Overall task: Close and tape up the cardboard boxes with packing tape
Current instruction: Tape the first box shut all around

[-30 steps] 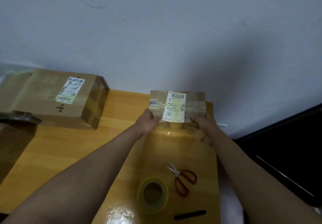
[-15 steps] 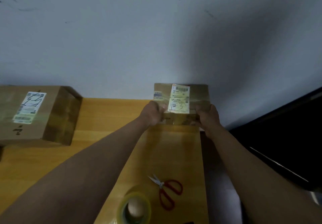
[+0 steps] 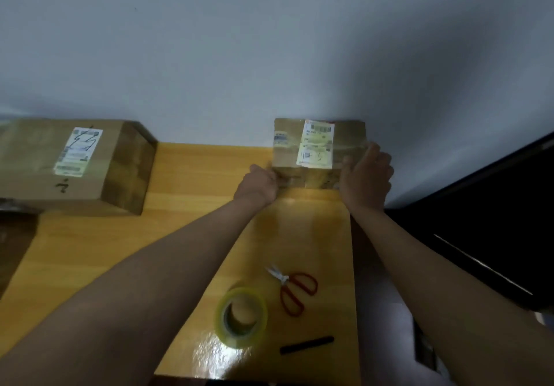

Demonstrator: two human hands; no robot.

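A small closed cardboard box with a pale shipping label and clear tape across its top stands at the table's far right corner, against the wall. My left hand grips its near left corner. My right hand wraps its right side, fingers over the top edge. A roll of clear packing tape lies on the near part of the table, with red-handled scissors just to its right.
A larger closed box with a label sits at the far left of the wooden table. A black marker lies near the front edge. Another brown box edge shows at far left. Dark furniture stands to the right.
Both hands have pushed the small box away toward the wall at the far right corner. My right hand has shifted onto the box's right side. The view has moved.
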